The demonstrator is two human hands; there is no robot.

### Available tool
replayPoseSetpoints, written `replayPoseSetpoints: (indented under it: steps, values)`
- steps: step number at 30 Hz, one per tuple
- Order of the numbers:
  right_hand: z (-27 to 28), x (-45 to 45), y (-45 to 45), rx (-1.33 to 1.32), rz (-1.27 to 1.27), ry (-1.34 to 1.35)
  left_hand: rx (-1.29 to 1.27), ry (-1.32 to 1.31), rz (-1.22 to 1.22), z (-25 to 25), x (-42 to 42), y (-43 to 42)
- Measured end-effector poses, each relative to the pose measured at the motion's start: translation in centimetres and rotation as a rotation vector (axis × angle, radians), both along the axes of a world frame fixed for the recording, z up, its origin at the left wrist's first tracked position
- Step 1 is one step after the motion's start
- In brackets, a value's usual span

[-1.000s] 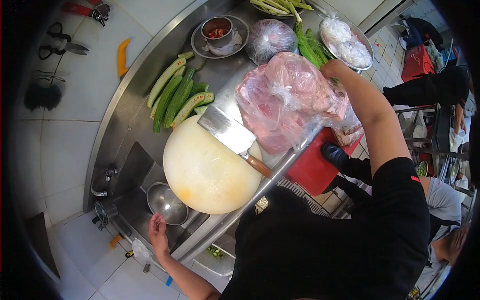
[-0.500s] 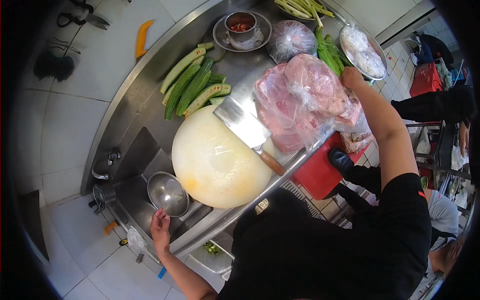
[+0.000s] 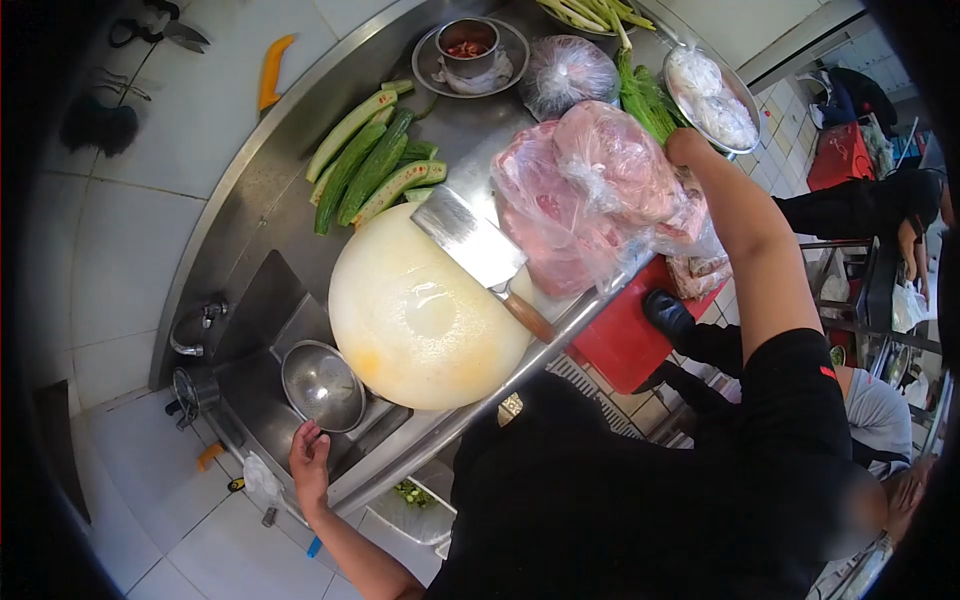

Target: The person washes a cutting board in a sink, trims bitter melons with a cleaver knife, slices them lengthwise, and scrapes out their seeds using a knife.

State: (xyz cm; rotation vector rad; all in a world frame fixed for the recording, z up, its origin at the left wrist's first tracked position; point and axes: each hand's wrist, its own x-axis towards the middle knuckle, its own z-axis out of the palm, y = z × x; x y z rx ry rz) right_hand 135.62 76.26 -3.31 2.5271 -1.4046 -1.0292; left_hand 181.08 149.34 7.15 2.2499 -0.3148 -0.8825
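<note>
Left hand: the left hand (image 3: 308,460) has loosely curled, parted fingers beside a round silver metal bowl (image 3: 323,386); contact is unclear.
Sink: grey steel basin (image 3: 250,300) around that bowl.
Right hand: the right hand (image 3: 686,147) is at a leafy green vegetable (image 3: 645,100); finger spread cannot be told.
Clear plastic bags (image 3: 612,165): pink meat, near the front edge.
Silver cup (image 3: 468,66): red pieces.
Open room: steel bench (image 3: 450,160) between green cucumbers (image 3: 370,170) and bags.

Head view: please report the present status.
Left hand open beside metal bowl. Right hand by bagged meat, fingers hidden. Cleaver lying on white chopping block.
</note>
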Motion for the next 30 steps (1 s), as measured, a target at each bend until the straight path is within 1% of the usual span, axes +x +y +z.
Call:
replayPoseSetpoints:
  steps: [1, 2, 3, 5, 6, 7, 9, 10, 12, 13, 15, 16, 17, 19, 21, 24, 25, 27, 29, 30]
  values:
    - [-1.0, -0.2, -0.9, 0.084, 0.032, 0.042, -0.001, -0.011, -0.009, -0.1, -0.1, 0.3]
    - [-2.1, -0.3, -1.7, 0.114, -0.097, 0.027, 0.001, 0.001, -0.011, -0.2, -0.1, 0.6]
    - [-3.1, -0.7, -2.5, 0.115, -0.1, 0.043, 0.002, 0.001, 0.003, -0.4, -0.1, 1.1]
    - [-5.7, -1.6, -5.4, 0.419, -0.268, 0.025, -0.001, 0.029, 0.017, -1.1, -0.1, 2.0]
    - [-15.9, -7.2, -13.0, 0.615, -0.674, -0.07, -0.01, 0.034, 0.04, -1.6, -0.2, 2.6]
    - [-15.0, -8.1, -13.4, 0.597, -0.672, -0.036, -0.02, 0.044, 0.071, -2.4, -0.4, 3.3]
    - [-11.6, -7.9, -10.9, 0.517, -0.717, -0.184, -0.027, 0.098, 0.099, -2.9, -1.1, 3.9]
    - [-9.9, -7.1, -9.3, 0.479, -0.726, -0.252, -0.024, 0.121, 0.119, -3.9, -1.2, 5.3]
    - [-7.3, -5.5, -8.1, 0.404, -0.727, -0.393, -0.01, 0.111, 0.154, -5.0, -1.8, 7.2]
    - [-7.7, -6.1, -8.9, 0.391, -0.703, -0.344, -0.056, 0.112, 0.214, -5.4, -2.7, 8.2]
    - [-9.9, -8.1, -10.6, 0.049, -0.413, -0.183, 0.013, 0.097, 0.22, -6.0, -3.3, 10.5]
    - [-4.7, -3.8, -5.1, 0.005, -0.006, -0.065, 0.021, 0.126, 0.244, -6.3, -3.9, 11.5]
    - [-4.8, -3.6, -4.9, 0.015, 0.01, -0.043, 0.064, 0.125, 0.261, -6.2, -4.2, 12.5]
    - [-5.4, -3.0, -4.6, 0.062, -0.92, -0.762, 0.113, 0.112, 0.28, -6.6, -4.6, 14.2]
    - [-4.3, -2.4, -4.3, 0.055, -0.958, -0.717, 0.059, 0.133, 0.354, -6.6, -4.6, 15.6]
    - [-3.6, -1.2, -2.3, -0.081, -0.763, -0.788, 0.043, 0.136, 0.352, -5.2, -3.9, 15.0]
    - [-3.5, -1.3, -2.1, -0.084, -0.776, -0.794, 0.043, 0.13, 0.339, -4.7, -3.7, 14.4]
    - [-3.3, -1.3, -0.9, -0.321, -0.572, -0.733, 0.081, 0.118, 0.341, -3.5, -2.5, 12.9]
    - [-2.6, -0.8, 0.1, -0.322, -0.57, -0.809, 0.063, 0.087, 0.306, -2.9, -1.5, 11.9]
    - [-2.7, -0.8, -0.3, -0.32, -0.571, -0.781, 0.044, 0.078, 0.283, -2.9, -1.2, 11.4]
